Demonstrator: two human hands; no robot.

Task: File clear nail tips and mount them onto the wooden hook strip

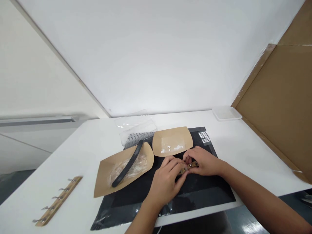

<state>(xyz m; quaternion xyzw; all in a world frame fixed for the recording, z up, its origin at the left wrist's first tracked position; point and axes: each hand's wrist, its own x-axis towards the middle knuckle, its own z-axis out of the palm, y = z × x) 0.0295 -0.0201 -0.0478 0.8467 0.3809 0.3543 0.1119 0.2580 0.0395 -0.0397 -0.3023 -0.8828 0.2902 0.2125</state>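
Note:
Over the black mat [195, 195], my left hand [165, 178] and my right hand [203, 161] meet on a short wooden strip with metal fittings [194, 164]. Fingers of both hands are closed around it, and they cover much of its length. Just beyond them lies a shallow brown paper tray [159, 136] with small clear pieces in it. To the left, a second paper tray [103, 169] contains clear plastic pieces that look like nail tips [140, 164]. Across that tray rests a black curved nail file [128, 165].
Another wooden strip with several metal clips [58, 201] lies on the white table [70, 156] at left. Clear plastic packaging [136, 130] is behind the trays. White stickers [204, 137] mark the mat's far right corner. A clear container [226, 113] stands by the cardboard wall [280, 107].

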